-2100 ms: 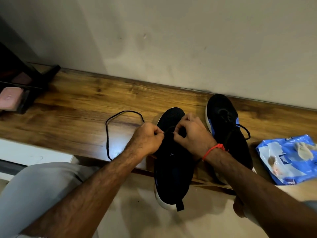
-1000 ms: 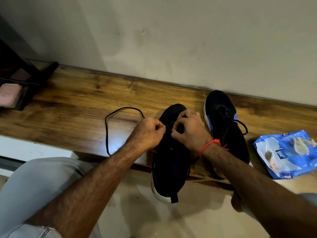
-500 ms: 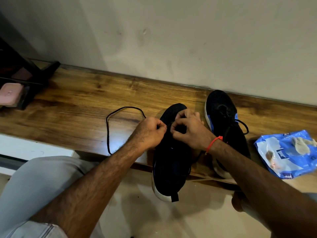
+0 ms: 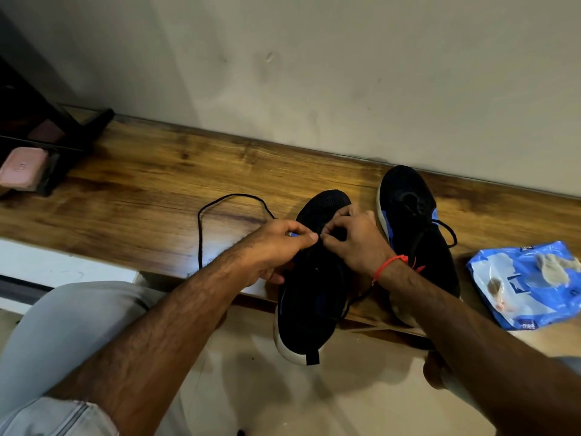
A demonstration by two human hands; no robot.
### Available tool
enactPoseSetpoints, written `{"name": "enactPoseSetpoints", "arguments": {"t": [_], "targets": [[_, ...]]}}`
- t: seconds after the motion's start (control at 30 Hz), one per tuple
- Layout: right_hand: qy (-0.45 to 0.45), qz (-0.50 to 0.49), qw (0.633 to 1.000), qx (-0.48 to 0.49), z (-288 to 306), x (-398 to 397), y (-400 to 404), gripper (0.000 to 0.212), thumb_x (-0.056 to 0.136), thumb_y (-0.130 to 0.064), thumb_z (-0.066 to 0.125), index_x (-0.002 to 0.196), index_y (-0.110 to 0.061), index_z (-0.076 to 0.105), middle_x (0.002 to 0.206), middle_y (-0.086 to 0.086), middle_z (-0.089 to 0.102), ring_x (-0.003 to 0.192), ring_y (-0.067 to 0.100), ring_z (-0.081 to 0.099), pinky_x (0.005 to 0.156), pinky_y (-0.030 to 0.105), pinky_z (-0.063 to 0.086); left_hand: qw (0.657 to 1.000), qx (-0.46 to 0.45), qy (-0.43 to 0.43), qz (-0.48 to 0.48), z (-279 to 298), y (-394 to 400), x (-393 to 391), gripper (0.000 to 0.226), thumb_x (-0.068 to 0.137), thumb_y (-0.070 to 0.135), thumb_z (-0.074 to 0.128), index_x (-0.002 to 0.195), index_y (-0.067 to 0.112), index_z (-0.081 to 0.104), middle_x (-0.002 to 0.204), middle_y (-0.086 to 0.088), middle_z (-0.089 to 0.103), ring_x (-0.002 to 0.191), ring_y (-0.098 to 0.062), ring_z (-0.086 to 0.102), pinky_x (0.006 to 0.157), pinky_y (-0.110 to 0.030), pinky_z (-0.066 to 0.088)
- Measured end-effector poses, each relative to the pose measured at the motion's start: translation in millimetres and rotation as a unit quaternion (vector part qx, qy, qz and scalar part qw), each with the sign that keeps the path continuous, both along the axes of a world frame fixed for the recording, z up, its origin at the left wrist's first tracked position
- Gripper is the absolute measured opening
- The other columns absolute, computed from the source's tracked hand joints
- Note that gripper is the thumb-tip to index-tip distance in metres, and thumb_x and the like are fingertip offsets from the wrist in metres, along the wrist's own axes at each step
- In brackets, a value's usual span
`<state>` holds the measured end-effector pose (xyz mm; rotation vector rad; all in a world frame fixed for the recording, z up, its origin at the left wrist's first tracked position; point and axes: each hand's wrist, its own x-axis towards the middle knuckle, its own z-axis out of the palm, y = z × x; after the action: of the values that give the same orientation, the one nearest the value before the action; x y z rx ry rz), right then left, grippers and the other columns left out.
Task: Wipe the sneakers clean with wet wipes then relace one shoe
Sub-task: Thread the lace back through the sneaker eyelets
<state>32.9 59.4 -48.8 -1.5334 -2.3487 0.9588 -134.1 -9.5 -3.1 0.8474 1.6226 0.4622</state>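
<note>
**Relacing the near shoe, lace at the front eyelets**

The shoe (image 4: pixel 309 278) lay on the wooden ledge (image 4: pixel 141 196), toe toward the wall, heel hanging off the near edge. The lace (image 4: pixel 201 234) looped out to the left over the wood and ran back under my left hand. My left hand (image 4: pixel 270 247) was curled, thumb and finger pinched on the lace just at the eyelet row. My right hand (image 4: pixel 355 240) was curled too, fingertips pinching at the same spot; whether it had the lace tip or the eyelet edge I couldn't tell. The second shoe (image 4: pixel 415 228) stood just beside on the right, laced. The wipes pack (image 4: pixel 531 284) lay further right, used wipes on top.

To do it well, I judged: hold the tip short, keep the eyelet open, pull slack through evenly, no twist. The overhanging heel could tip, so press down lightly.
</note>
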Motion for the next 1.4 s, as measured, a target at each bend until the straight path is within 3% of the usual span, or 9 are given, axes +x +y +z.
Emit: {"name": "enactPoseSetpoints", "arguments": {"t": [0.27, 0.47, 0.6, 0.7, 0.77, 0.87, 0.93, 1.07, 1.4], "targets": [[0.061, -0.008, 0.997, -0.047, -3.7, 3.1, 2.2, 0.002, 0.09, -0.025, 0.07, 0.089, -0.027, 0.071, 0.11, -0.003, 0.046, 0.119, 0.018, 0.033, 0.093, 0.02, 0.021, 1.0, -0.004, -0.005, 0.004, 0.4, -0.5, -2.7, 0.016, 0.102, 0.038, 0.059, 0.116, 0.037, 0.065, 0.111, 0.008, 0.068, 0.085, -0.01, 0.067, 0.062, -0.028, 0.053], [0.122, -0.019, 0.991, -0.056, -8.2, 3.8, 3.4, 0.018, 0.088, -0.027, 0.072, 0.077, -0.04, 0.067, 0.105, -0.008, 0.047, 0.12, 0.023, 0.041, 0.109, 0.042, 0.034, 1.0, 0.005, -0.006, 0.012, 3.9, -0.4, -7.4, 0.021, 0.106, 0.033, 0.052, 0.121, 0.036, 0.066, 0.11, 0.012, 0.067, 0.091, -0.014, 0.068, 0.061, -0.026, 0.051], [0.137, -0.025, 0.989, -0.055, -9.1, 5.0, 3.5, 0.02, 0.088, -0.028, 0.073, 0.075, -0.042, 0.067, 0.103, -0.01, 0.048, 0.12, 0.021, 0.042, 0.111, 0.044, 0.033, 1.0, 0.002, -0.011, 0.021, 3.5, 0.3, -7.2, 0.019, 0.102, 0.042, 0.056, 0.115, 0.036, 0.069, 0.106, 0.011, 0.068, 0.087, -0.013, 0.068, 0.063, -0.027, 0.052], [0.125, -0.024, 0.991, -0.045, -9.7, 4.3, 3.4, 0.02, 0.088, -0.026, 0.072, 0.076, -0.041, 0.067, 0.101, -0.011, 0.047, 0.119, 0.019, 0.042, 0.108, 0.041, 0.032, 1.0, -0.001, -0.006, 0.007, 0.8, 0.8, -5.1, 0.036, 0.087, 0.054, 0.072, 0.118, 0.036, 0.067, 0.111, 0.01, 0.068, 0.092, -0.012, 0.069, 0.064, -0.028, 0.054], [0.106, -0.021, 0.994, -0.035, -8.0, 3.3, 2.0, 0.013, 0.089, -0.027, 0.071, 0.08, -0.036, 0.068, 0.102, -0.009, 0.046, 0.118, 0.018, 0.038, 0.101, 0.033, 0.029, 1.0, 0.004, 0.002, -0.012, -2.1, 1.6, -2.5, 0.046, 0.085, 0.046, 0.078, 0.126, 0.033, 0.063, 0.104, 0.011, 0.067, 0.085, -0.008, 0.067, 0.061, -0.027, 0.053], [0.061, -0.005, 0.998, -0.021, -5.0, 2.8, 2.4, 0.004, 0.088, -0.03, 0.072, 0.085, -0.032, 0.07, 0.107, -0.005, 0.047, 0.116, 0.016, 0.034, 0.094, 0.026, 0.025, 0.999, 0.034, 0.019, -0.007, -6.5, 2.0, 1.6, 0.032, 0.093, 0.025, 0.069, 0.125, 0.027, 0.066, 0.088, 0.01, 0.067, 0.061, 0.0, 0.06, 0.053, -0.022, 0.047], [0.041, 0.014, 0.999, -0.006, -4.1, 2.9, 3.6, 0.01, 0.086, -0.03, 0.073, 0.082, -0.037, 0.068, 0.105, -0.005, 0.047, 0.115, 0.019, 0.038, 0.095, 0.031, 0.032, 0.999, 0.048, 0.017, 0.005, -8.9, 2.4, 3.0, 0.026, 0.096, 0.019, 0.061, 0.121, 0.023, 0.069, 0.08, 0.008, 0.067, 0.048, 0.004, 0.057, 0.046, -0.017, 0.043], [-0.035, 0.042, 0.998, 0.018, -4.9, -0.1, 1.8, 0.001, 0.085, -0.037, 0.072, 0.086, -0.036, 0.071, 0.107, -0.008, 0.045, 0.117, 0.021, 0.037, 0.099, 0.04, 0.034, 0.998, 0.051, 0.023, -0.008, -8.8, 1.9, 2.9, 0.027, 0.098, 0.018, 0.058, 0.122, 0.022, 0.069, 0.083, 0.005, 0.067, 0.057, -0.002, 0.058, 0.048, -0.019, 0.044], [-0.012, -0.016, 0.999, 0.049, -8.8, -5.4, -6.8, 0.004, 0.086, -0.033, 0.071, 0.089, -0.03, 0.073, 0.098, -0.007, 0.046, 0.112, 0.02, 0.035, 0.086, 0.025, 0.023, 0.998, 0.057, 0.001, -0.016, -12.4, 2.3, 0.0, 0.03, 0.098, 0.014, 0.057, 0.126, 0.019, 0.067, 0.08, 0.005, 0.066, 0.043, 0.007, 0.056, 0.041, -0.013, 0.041]]}}
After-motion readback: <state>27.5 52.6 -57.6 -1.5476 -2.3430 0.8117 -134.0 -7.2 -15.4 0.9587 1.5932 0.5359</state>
